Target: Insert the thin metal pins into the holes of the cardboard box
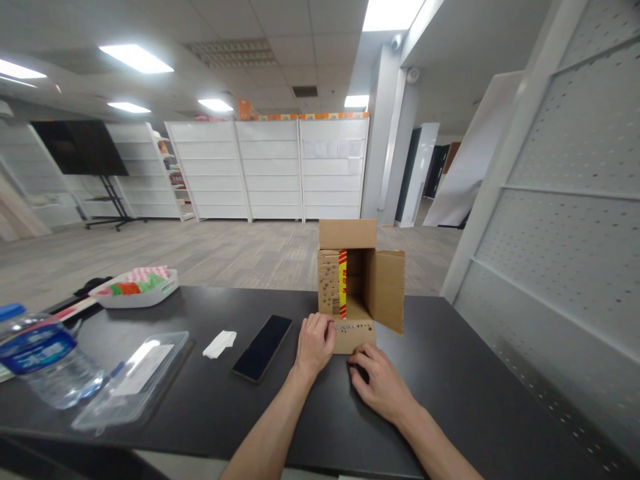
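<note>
A small cardboard box [329,280] stands on the black table with its opening toward me. Its top flap [347,234] is raised, and its right flap [390,290] swings outward. The left flap carries red and yellow tape [343,283] and many small dark round spots. On the lower flap [350,337], lying toward me, runs a row of tiny dark dots, too small to name. My left hand [316,343] has curled fingers closed at the box's lower left corner. Beside the lower flap's front edge, my right hand [377,380] is bent in a pinch; its fingertips' contents are hidden.
Left of my hands lie a phone [263,348], a crumpled white tissue [220,344] and a clear plastic case [137,380]. A water bottle [50,360] leans at the far left, near a white basket [160,290] with colourful packets. A perforated panel [565,200] borders the table's right.
</note>
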### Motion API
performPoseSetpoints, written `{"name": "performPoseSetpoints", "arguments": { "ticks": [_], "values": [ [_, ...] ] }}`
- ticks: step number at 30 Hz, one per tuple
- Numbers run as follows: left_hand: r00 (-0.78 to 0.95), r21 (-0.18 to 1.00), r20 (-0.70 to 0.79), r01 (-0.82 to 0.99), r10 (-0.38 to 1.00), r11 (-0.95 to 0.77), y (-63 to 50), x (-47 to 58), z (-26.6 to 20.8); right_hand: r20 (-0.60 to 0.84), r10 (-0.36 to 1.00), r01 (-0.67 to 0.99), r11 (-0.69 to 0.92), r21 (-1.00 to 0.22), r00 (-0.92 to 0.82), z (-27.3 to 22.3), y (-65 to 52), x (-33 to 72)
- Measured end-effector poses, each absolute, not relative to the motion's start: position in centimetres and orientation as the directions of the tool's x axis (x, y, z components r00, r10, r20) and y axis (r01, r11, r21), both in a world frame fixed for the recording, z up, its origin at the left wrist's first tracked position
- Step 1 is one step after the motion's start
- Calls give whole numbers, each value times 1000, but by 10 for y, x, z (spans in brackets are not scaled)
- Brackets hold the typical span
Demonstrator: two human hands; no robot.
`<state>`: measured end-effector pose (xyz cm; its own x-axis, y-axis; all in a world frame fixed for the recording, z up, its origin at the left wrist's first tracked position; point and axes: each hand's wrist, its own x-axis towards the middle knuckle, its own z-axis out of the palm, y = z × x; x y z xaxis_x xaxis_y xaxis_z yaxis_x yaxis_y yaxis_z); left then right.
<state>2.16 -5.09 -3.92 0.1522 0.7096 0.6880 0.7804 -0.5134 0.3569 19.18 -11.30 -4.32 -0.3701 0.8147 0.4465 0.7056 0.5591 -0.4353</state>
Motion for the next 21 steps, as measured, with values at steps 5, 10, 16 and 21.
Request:
{"name": "performPoseSetpoints", "arguments": {
  "ticks": [5,10,16,21],
  "values": [
    [158,352,687,782,710,-515,-51,22,-38,432,814,710,564,-421,-389,-40,-115,192],
    [160,359,680,778,715,-516,-50,21,-40,427,790,696,600,-395,-439,-34,-116,191],
    [155,354,685,783,711,-512,-49,21,-43,390,805,701,586,-406,-447,-33,-117,191],
    [156,346,694,784,703,-516,-49,21,-42,380,811,705,579,-409,-446,-31,-119,190]
  ]
}}
